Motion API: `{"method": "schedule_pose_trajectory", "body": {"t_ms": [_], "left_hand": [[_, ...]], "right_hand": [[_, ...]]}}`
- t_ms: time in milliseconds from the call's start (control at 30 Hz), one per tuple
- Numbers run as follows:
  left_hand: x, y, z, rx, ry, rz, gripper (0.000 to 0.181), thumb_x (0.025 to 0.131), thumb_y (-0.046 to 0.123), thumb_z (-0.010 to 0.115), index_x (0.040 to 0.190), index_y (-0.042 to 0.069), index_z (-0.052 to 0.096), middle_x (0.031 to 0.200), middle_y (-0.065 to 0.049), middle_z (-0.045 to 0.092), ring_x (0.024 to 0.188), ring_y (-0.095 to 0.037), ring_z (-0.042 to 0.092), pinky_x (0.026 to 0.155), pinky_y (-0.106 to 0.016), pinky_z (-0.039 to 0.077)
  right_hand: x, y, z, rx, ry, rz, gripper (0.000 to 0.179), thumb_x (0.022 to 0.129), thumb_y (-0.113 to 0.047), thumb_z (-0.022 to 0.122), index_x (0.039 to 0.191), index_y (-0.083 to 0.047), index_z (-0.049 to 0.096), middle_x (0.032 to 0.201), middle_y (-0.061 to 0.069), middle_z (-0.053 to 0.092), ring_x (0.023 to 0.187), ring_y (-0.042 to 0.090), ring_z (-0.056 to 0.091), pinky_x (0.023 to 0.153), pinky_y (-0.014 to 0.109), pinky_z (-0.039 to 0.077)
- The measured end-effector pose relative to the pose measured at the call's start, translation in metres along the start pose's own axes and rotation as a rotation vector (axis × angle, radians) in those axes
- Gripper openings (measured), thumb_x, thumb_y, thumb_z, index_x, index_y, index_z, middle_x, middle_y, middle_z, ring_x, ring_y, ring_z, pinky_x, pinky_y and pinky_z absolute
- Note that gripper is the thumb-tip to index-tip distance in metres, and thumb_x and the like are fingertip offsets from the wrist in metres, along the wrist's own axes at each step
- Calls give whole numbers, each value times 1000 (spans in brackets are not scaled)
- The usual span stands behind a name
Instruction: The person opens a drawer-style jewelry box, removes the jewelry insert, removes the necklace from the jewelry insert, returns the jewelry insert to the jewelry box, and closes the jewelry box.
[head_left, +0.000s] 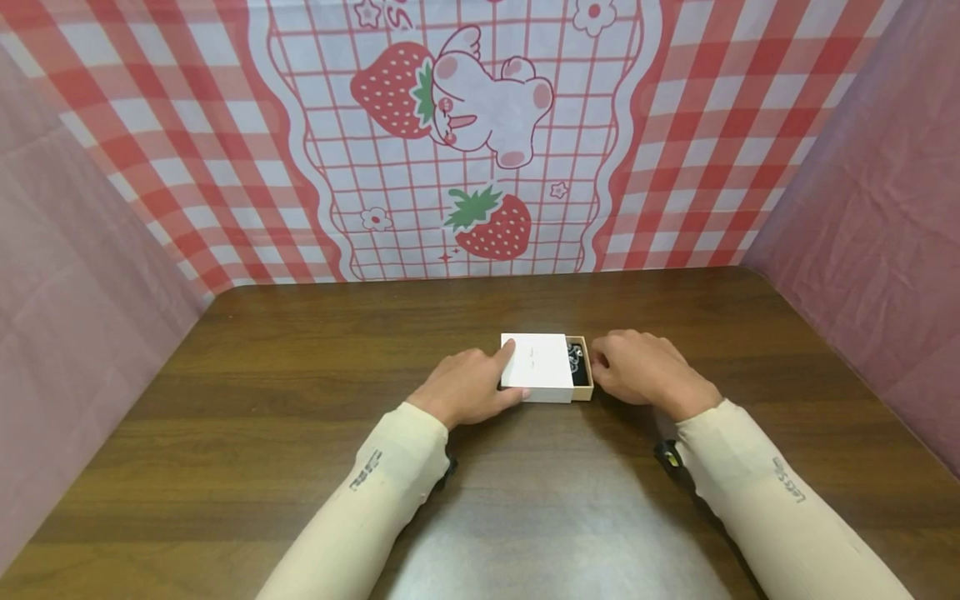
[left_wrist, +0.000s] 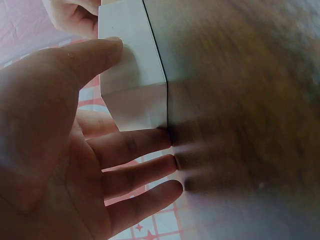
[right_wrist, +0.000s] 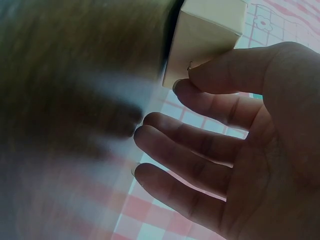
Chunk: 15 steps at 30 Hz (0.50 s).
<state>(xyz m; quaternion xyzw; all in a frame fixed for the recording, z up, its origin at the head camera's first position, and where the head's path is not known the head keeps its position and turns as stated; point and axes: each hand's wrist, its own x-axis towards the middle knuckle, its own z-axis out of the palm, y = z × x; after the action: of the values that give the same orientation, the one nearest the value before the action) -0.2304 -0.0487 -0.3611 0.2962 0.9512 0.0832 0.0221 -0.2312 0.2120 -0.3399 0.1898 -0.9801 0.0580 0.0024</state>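
Observation:
A white box sleeve (head_left: 536,362) lies on the wooden table, with a tan inner drawer (head_left: 582,392) partly out of its right end. Something black with a pale chain-like pattern (head_left: 575,360) shows inside the drawer. My left hand (head_left: 468,387) holds the sleeve at its left end, its thumb (left_wrist: 102,54) against the near side. At the drawer's end face (right_wrist: 200,42), my right hand (head_left: 641,371) has thumb and forefinger tips together at a small thin pull loop (right_wrist: 189,65). The right hand's other fingers are loosely bent near the tabletop.
The brown wooden table (head_left: 300,350) extends around the box on all sides. Behind it hangs a red-and-white checked cloth (head_left: 697,125) with strawberry prints. Pink cloth walls (head_left: 862,192) stand at the left and right.

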Motion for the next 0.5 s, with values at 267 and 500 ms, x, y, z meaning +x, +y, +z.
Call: {"method": "schedule_pose_trajectory", "body": {"t_ms": [267,500], "left_hand": [[0,1,0,5,0,-2,78,99,55,54,158,9,32,115,-14,70,98,-21,67,86,-41,52],[-1,2,-2,-1,-12,-15,79,99,55,54,158,10,31,118,-14,69,101,-21,66,88,-41,52]], "right_hand": [[0,0,0,1,-3,0,24,90,-16,58,67,-19,51,68,-1,47,62,18,45,51,36,34],[0,1,0,4,-11,1,23,90,-16,59,69,-19,53,69,-1,48,63,18,45,52,36,35]]}}
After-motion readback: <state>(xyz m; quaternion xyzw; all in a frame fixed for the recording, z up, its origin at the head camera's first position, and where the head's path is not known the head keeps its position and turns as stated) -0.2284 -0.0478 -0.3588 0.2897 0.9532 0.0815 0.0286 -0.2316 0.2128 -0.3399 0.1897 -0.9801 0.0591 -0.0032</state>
